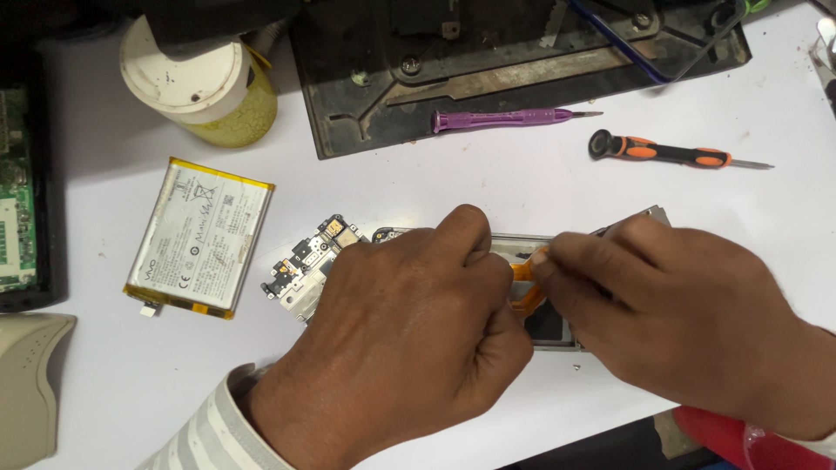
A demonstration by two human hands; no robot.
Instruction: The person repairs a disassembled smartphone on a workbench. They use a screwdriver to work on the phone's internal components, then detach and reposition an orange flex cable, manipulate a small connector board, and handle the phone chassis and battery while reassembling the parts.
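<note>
Both hands, left point(409, 322) and right point(679, 322), pinch the orange ribbon cable point(525, 287) between them

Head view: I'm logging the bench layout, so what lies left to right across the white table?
Flat silver battery with yellow edges → small grey circuit board → left hand → right hand.

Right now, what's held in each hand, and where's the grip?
The right hand pinches the orange flex strip near its upper end. The left hand presses on the opened phone frame; whether it grips anything cannot be told.
</note>
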